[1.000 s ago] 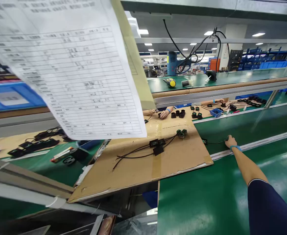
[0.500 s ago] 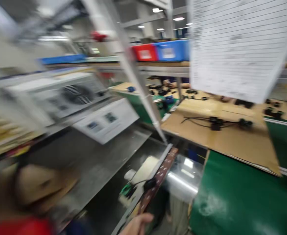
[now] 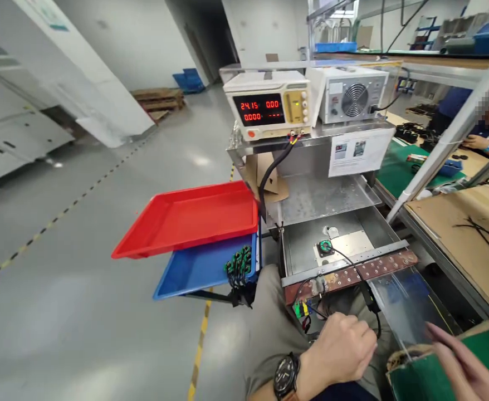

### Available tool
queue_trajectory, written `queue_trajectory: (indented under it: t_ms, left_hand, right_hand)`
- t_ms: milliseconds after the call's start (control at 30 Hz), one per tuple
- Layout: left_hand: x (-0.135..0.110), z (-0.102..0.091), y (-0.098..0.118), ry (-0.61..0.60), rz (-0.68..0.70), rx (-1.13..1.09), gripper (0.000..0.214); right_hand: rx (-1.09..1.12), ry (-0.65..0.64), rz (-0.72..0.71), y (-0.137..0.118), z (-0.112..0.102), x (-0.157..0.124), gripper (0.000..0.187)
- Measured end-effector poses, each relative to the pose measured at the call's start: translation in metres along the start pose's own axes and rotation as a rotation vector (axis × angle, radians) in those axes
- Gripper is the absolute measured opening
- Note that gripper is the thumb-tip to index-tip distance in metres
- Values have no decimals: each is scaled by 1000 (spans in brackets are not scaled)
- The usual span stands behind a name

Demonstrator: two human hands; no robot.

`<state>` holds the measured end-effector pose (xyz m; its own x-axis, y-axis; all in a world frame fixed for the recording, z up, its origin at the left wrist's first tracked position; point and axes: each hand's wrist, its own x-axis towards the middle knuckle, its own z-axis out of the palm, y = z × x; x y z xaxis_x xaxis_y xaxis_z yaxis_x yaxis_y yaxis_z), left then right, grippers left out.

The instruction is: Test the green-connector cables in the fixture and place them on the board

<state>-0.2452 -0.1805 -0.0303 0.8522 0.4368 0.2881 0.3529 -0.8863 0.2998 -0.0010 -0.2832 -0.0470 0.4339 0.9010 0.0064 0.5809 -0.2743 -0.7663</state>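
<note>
My left hand (image 3: 345,345), with a watch on its wrist, is curled with its back up in front of the metal fixture. Whatever its fingers hold, if anything, is hidden. Close by run the black cable with a thick inline part (image 3: 368,298) and several coloured clips (image 3: 302,309). The cable leads to a small round green circuit board (image 3: 324,247) lying inside the metal box (image 3: 303,245). A brown perforated strip (image 3: 353,277) edges the box. At lower right my right hand (image 3: 465,362) has its fingers stretched out and apart, over the green mat's edge, with nothing visible in it.
A power supply (image 3: 269,106) with red digits stands on a shelf above the box. To the left, a red tray (image 3: 198,217) overlaps a blue tray (image 3: 198,267), which holds several green boards with cables. A cardboard-covered bench (image 3: 470,234) is at right, where another person works further back.
My view has swung left and steadied. The trays and the power supply's front now show. Both hands are in sight at the bottom, where earlier one hand's fingers showed by the brown strip.
</note>
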Motion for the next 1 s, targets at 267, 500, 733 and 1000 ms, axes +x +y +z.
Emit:
queue_trajectory:
  t_ms: [267,500,733,1000]
  left_hand:
    - [-37,27,-15,81,53,-153,18]
    - [-95,26,-29,837,-950,-657,14]
    - [-95,14,-47,908,-1182,-1744,41]
    - [-114,30,-41,717,-1332,-2674,39]
  right_hand:
    - [501,-1123,79,-138,150,60,46]
    - [573,-1077,108,-110,173,37,53]
    - [632,-1008,108,-114,178,23,49]
    - [580,-831,78,-94,178,4,42]
